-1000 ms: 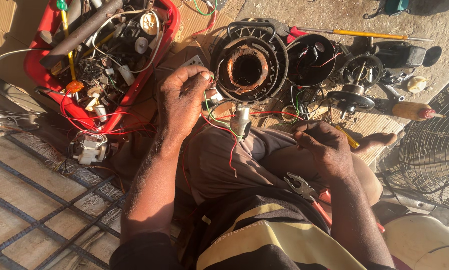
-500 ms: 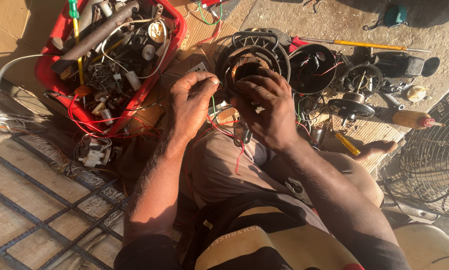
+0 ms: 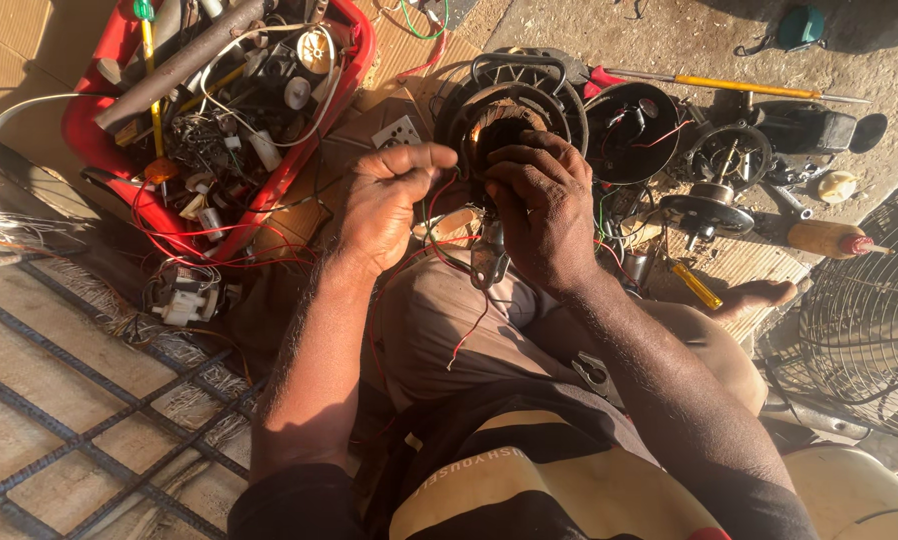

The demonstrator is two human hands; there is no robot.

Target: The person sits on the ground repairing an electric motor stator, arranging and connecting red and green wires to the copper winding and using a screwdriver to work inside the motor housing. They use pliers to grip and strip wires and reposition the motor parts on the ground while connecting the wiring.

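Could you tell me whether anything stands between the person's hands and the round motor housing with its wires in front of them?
Nothing visible does. The right hand already rests against the motor housing, and the left hand pinches at the wires beside it. The red parts tray lies off to the left, clear of both.

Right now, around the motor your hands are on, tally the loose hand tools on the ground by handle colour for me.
Left hand and right hand work at the round motor.
Yellow handle: 2, the long screwdriver and the short screwdriver
Wooden handle: 1, the wooden-handled tool
Total: 3
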